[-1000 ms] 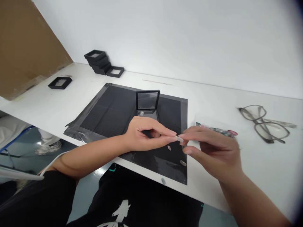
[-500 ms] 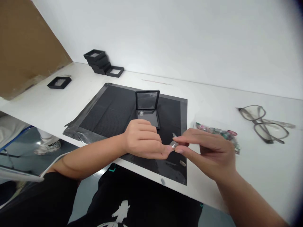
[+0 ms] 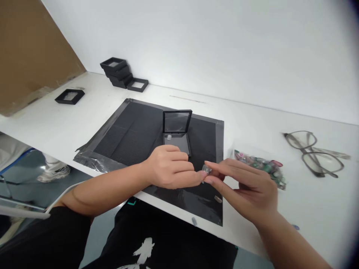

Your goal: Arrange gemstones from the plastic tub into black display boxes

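Observation:
My left hand (image 3: 171, 168) is closed, knuckles up, its fingertips at a small shiny clear-grey piece (image 3: 206, 169) that looks like a press-on nail. My right hand (image 3: 246, 185) pinches the same piece from the right between thumb and forefinger. Both hands meet above the front right part of a black mat (image 3: 129, 130). Behind my left hand stands a black case (image 3: 177, 121) with its lid raised, and a small clear piece (image 3: 169, 137) lies inside it. A brownish nail-like piece (image 3: 218, 199) lies near the mat's right edge.
A clear bag of colourful small pieces (image 3: 263, 166) lies beyond my right hand, with eyeglasses (image 3: 314, 151) farther right. Black frame boxes (image 3: 116, 71) are stacked by the wall; another box (image 3: 70, 96) sits left. A bluish piece (image 3: 194, 221) lies at the table's front edge.
The grey piece has turned between my fingertips, and its pointed part no longer sticks up. Both hands stay together in nearly the same place. The view has shifted slightly.

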The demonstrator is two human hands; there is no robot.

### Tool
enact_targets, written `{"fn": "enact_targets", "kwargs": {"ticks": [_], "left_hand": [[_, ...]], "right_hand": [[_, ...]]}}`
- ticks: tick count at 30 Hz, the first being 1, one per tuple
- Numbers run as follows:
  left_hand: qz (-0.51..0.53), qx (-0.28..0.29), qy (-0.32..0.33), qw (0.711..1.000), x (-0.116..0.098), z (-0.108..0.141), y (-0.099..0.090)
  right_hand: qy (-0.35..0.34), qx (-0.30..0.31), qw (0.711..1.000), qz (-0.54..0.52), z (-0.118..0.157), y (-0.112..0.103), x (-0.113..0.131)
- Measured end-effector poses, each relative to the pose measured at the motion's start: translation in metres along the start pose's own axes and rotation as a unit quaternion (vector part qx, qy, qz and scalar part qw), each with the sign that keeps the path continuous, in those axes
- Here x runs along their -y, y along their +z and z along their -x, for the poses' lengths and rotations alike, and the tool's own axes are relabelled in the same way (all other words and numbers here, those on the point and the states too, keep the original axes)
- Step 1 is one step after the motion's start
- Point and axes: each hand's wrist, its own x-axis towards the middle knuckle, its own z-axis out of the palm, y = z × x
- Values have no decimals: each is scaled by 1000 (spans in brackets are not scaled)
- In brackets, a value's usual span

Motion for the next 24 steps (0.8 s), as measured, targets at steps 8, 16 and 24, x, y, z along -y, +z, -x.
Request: {"fn": "enact_targets", "kwargs": {"ticks": [8, 16, 24], "left_hand": [[82, -3, -64, 995, 0, 2, -3], [161, 47, -142, 976, -1, -4, -7], [278, -256, -378, 845, 33, -14, -23]], "right_hand": [[28, 34, 998, -44, -5, -3, -1], [51, 30, 998, -37, -1, -5, -13], [43, -11, 990, 133, -39, 9, -14]]}}
